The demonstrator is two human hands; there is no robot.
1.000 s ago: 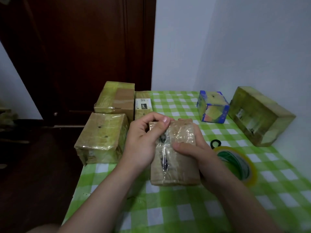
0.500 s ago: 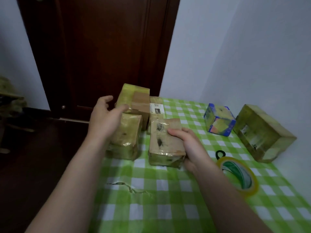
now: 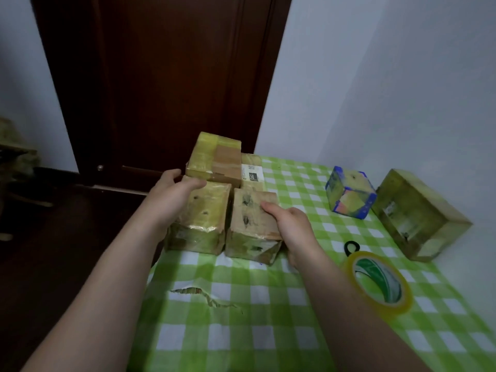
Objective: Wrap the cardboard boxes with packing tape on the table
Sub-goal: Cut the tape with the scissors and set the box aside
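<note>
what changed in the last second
The small box moved away from the person and now sits beside the left box. The left hand let go of it and now rests on the left box; the right hand still grips the small box. Tape roll, blue box and large box stayed put.

A white label [image 3: 251,171] on the back box [image 3: 251,159] bears a black patch with pale characters lying sideways. They look like "040". The rest of its print is too blurred to read. The label [image 3: 390,210] on the right box [image 3: 424,210] and the green print inside the tape roll [image 3: 381,284] are illegible.
</note>
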